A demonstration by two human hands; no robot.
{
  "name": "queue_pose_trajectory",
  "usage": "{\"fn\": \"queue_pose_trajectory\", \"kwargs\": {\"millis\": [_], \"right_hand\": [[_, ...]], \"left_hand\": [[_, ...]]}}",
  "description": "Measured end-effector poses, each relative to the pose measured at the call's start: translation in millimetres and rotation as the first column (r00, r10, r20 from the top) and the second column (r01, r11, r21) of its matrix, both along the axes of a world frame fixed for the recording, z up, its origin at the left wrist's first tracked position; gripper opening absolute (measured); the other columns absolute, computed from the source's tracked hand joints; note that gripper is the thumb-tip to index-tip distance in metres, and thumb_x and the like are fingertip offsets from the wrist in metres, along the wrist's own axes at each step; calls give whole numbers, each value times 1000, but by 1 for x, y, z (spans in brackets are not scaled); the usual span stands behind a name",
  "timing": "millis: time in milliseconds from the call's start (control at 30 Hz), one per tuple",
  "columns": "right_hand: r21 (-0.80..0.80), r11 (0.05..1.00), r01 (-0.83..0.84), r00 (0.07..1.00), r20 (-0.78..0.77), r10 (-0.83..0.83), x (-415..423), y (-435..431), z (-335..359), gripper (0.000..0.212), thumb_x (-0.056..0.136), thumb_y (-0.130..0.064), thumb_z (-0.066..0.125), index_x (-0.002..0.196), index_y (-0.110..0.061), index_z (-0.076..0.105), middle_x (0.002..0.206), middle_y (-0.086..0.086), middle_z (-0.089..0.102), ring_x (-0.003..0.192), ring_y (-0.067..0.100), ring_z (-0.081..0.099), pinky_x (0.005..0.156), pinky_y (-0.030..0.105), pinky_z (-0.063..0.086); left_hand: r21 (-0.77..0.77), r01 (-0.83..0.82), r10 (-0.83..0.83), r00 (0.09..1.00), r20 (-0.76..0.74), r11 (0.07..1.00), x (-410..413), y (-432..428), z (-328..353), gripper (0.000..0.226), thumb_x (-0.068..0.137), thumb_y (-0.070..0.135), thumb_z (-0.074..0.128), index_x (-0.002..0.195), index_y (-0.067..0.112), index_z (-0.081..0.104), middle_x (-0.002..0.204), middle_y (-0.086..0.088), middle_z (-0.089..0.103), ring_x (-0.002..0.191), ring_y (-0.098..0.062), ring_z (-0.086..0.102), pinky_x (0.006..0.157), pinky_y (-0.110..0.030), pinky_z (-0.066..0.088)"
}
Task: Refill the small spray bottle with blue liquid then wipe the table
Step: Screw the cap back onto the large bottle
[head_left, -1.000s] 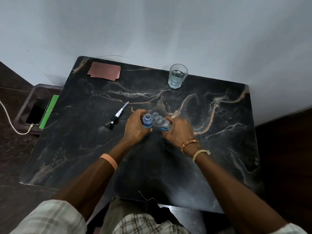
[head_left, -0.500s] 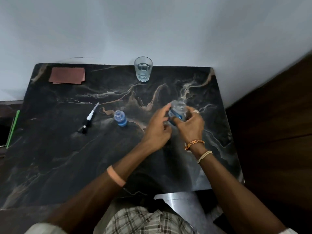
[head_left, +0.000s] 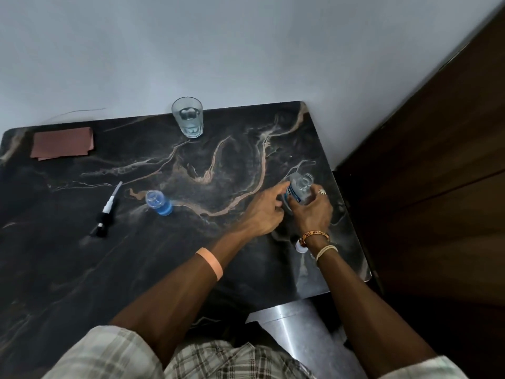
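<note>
Where the right wrist crosses the dark marble table (head_left: 136,269), a small white cap (head_left: 300,249) lies on the top, partly hidden by the wristbands. Right hand (head_left: 311,214): fingers curled round a clear refill bottle (head_left: 299,186) with a blue label, mouth open, at the right edge; cannot tell whether its base rests on the top. Left hand (head_left: 263,212): holds nothing, forefinger stretched out to the label, other fingers loosely folded. Small spray bottle (head_left: 159,203): upright, uncapped, blue liquid inside, left of centre, well apart from both hands. Pump head (head_left: 108,212) with dip tube lies flat to its left. Far edge: brown cloth (head_left: 62,144) at left, glass of water (head_left: 188,117) by the wall.
</note>
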State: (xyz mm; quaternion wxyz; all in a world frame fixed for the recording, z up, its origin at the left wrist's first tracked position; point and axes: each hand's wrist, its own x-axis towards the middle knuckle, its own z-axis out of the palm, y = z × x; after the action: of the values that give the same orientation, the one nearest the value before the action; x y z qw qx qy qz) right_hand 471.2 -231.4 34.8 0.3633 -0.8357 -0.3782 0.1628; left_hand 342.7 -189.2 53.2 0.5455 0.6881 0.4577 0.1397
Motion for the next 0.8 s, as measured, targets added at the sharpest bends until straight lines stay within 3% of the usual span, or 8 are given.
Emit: {"fn": "queue_pose_trajectory", "kwargs": {"millis": [233, 333, 400, 500, 567, 667, 733, 800], "right_hand": [[-13, 999, -39, 996, -74, 38, 5, -5, -2, 57, 67, -26, 86, 116, -18, 59, 110, 1, 67, 98, 17, 65, 77, 21, 46], [-99, 994, -50, 990, -139, 36, 12, -17, -4, 99, 58, -50, 88, 140, -17, 44, 130, 3, 59, 115, 17, 57, 94, 34, 51], [-126, 992, -6, 993, -121, -9, 17, -36, -7, 105, 54, -73, 78, 140, -25, 44, 133, 0, 55, 116, 14, 55, 94, 35, 51], [-127, 990, -59, 998, -1, 60, 24, -72, -18, 80, 61, -78, 69, 125, -32, 57, 121, -6, 59, 109, 8, 56, 89, 25, 47], [-236, 941, -242, 964, 52, 261, 29, -87, -27, 64, 74, -61, 71, 127, -27, 60, 129, -2, 56, 119, 13, 52, 97, 29, 46], [-411, 807, -425, 861, 91, 500, 29, -99, -39, 45, 89, -28, 63, 134, -21, 57, 134, 2, 51, 122, 21, 51, 97, 34, 47], [-433, 773, -463, 837, 72, 542, 27, -103, -41, 39, 94, -15, 54, 133, -17, 58, 130, 5, 55, 115, 22, 56, 94, 30, 49], [-353, 844, -403, 896, 33, 442, 25, -101, -31, 34, 93, -11, 57, 127, -12, 62, 124, 7, 61, 112, 24, 59, 93, 13, 42]], "left_hand": [[37, 1, -1, 1000, -4, 999, 6, -1, -7, 78, 86, -11, 51, 152, 26, 33, 148, 4, 49, 93, 4, 57, 63, -2, 47], [68, -54, 56, 998, -24, 996, 4, -4, -7, 70, 92, -4, 53, 151, 29, 35, 150, 5, 45, 106, -1, 58, 73, -13, 53], [99, -116, 118, 993, -11, 988, 1, -6, -7, 67, 91, -2, 55, 148, 29, 38, 150, 3, 43, 114, -7, 57, 80, -22, 56], [129, -216, 205, 974, 91, 968, -1, -8, -5, 67, 88, 0, 63, 146, 24, 41, 149, 1, 42, 121, -11, 54, 79, -20, 57], [150, -262, 235, 957, 172, 953, 1, -9, 0, 70, 85, 8, 71, 146, 24, 40, 147, 2, 41, 124, -10, 49, 83, -17, 55], [252, -231, 187, 965, 184, 940, 8, -8, 8, 79, 80, 26, 78, 147, 24, 38, 150, 3, 38, 133, -11, 42, 106, -36, 46], [309, -198, 157, 976, 152, 930, 14, -8, 14, 83, 77, 40, 80, 148, 24, 38, 153, 5, 36, 137, -11, 38, 111, -39, 42], [346, -176, 145, 983, 115, 921, 21, -7, 19, 87, 75, 50, 79, 148, 25, 39, 154, 8, 36, 139, -9, 36, 113, -33, 35]]}}
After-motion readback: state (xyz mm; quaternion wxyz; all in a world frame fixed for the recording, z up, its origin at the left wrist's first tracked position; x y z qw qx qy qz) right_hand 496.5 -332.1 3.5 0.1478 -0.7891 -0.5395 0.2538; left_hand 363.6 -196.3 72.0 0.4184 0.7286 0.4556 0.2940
